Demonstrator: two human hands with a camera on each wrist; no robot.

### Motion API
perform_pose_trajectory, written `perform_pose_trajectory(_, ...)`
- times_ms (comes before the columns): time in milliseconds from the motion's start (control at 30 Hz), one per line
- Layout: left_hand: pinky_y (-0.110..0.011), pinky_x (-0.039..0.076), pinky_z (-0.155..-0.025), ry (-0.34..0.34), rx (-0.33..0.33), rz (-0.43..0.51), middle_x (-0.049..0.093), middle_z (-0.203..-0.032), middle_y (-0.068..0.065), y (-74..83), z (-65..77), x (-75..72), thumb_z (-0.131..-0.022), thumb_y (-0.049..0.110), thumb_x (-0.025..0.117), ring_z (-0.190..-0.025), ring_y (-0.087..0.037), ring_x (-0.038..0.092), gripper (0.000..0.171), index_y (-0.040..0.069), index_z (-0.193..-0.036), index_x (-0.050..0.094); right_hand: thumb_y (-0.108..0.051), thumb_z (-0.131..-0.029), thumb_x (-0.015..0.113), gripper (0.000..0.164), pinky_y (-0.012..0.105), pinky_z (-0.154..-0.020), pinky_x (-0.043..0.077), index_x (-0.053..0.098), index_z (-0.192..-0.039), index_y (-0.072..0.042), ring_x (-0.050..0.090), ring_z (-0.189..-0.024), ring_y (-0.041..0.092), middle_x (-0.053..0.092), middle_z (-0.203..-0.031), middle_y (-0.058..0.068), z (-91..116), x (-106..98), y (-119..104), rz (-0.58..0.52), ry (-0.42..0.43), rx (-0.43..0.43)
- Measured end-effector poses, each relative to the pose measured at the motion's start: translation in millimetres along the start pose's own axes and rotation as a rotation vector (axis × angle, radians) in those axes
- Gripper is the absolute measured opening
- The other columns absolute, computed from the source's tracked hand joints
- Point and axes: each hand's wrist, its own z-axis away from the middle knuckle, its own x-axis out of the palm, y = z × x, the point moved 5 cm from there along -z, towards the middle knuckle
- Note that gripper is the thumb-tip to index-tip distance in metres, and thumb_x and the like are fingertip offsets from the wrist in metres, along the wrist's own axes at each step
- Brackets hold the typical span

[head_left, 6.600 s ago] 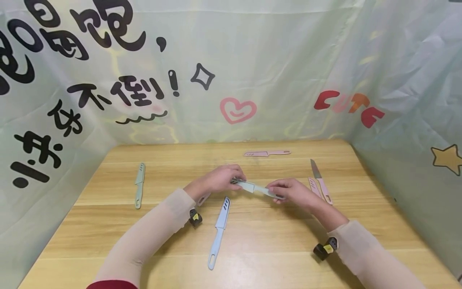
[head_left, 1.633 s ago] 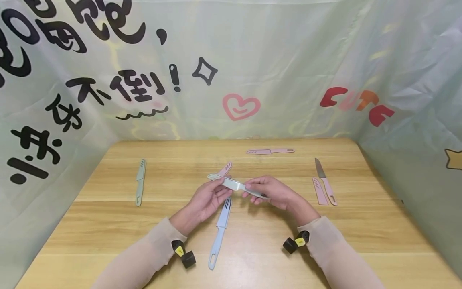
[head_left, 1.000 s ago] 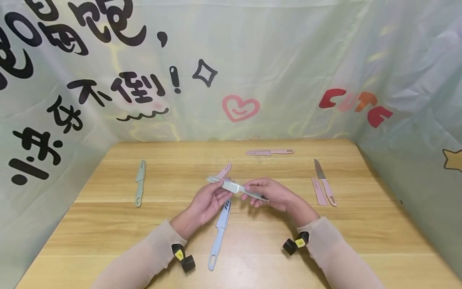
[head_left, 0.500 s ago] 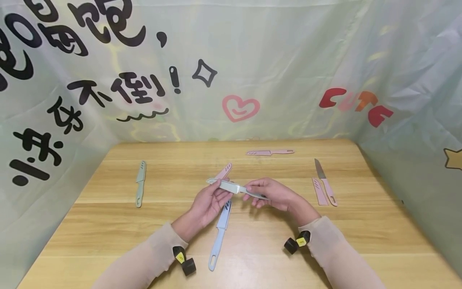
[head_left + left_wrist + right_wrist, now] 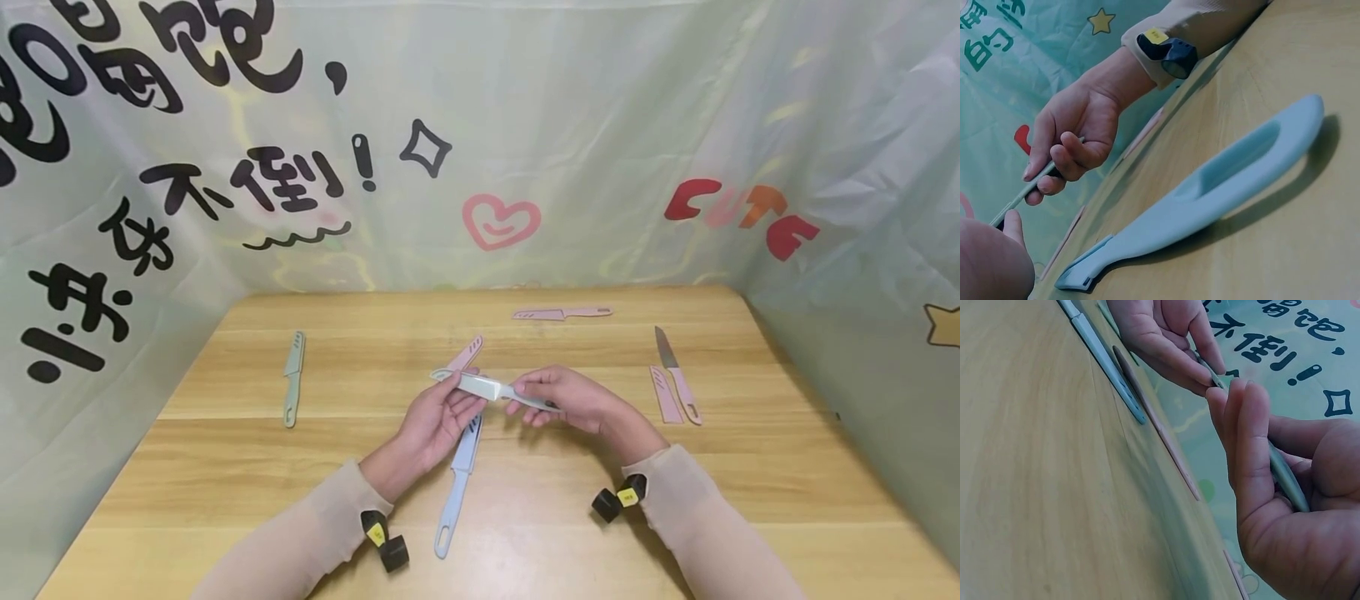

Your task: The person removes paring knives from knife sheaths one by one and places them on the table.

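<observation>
A pale green sheathed knife is held above the table between both hands. My left hand, palm turned up, pinches its sheath with the thumb on top. The slim handle lies in the fingers of my right hand, also seen in the left wrist view, where that hand grips it thumb against fingers. Below the held knife lies a pink knife, partly hidden by it and the left hand. Closer to the front is a blue sheathed knife, large in the left wrist view, its tip behind the left hand.
A green sheathed knife lies at the left of the wooden table. Toward the back is a pink sheathed knife. On the right, an unsheathed pink-handled knife lies beside its pink sheath. Printed cloth hangs behind the table.
Since the oldest frame, both hands have shifted left with the green knife, and the left hand has turned from palm down to palm up. Over the last second they barely move.
</observation>
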Motion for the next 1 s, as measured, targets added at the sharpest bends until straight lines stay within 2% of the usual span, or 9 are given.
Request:
perform_pose_trajectory(300, -0.035, 0.05, -0.102, 0.008, 0.011, 0.0, 0.058, -0.129, -0.024, -0.1, -0.8, 1.1, -0.106, 0.022, 0.042, -0.12, -0.031, 0.058, 0.043, -0.005, -0.139, 0.044, -0.013, -0.101, 0.053, 0.032, 0.023, -0.066, 0.06, 0.058, -0.12, 0.012, 0.065, -0.072, 0.016, 0.068, -0.102, 0.022, -0.3, -3.4, -0.2, -0.005, -0.018, 0.012)
perform_pose_trajectory(800, -0.035, 0.05, -0.102, -0.013, 0.012, 0.006, 0.055, -0.13, -0.024, -0.8, -1.0, 1.6, -0.106, 0.021, 0.042, -0.121, -0.032, 0.056, 0.043, -0.006, -0.139, 0.041, -0.013, -0.102, 0.052, 0.032, 0.024, -0.067, 0.06, 0.059, -0.118, 0.014, 0.065, -0.073, 0.016, 0.07, -0.098, 0.017, -0.7, -4.6, 0.9, -0.001, -0.03, 0.021)
perform_pose_trajectory(1000, -0.035, 0.049, -0.103, -0.025, 0.015, 0.006, 0.057, -0.127, -0.024, -2.4, -0.2, 0.3, -0.106, 0.021, 0.042, -0.12, -0.032, 0.057, 0.043, -0.007, -0.138, 0.042, -0.014, -0.102, 0.05, 0.036, 0.024, -0.066, 0.06, 0.056, -0.12, 0.017, 0.065, -0.073, 0.016, 0.069, -0.098, 0.017, 1.2, -4.4, 2.4, 0.014, -0.066, 0.021)
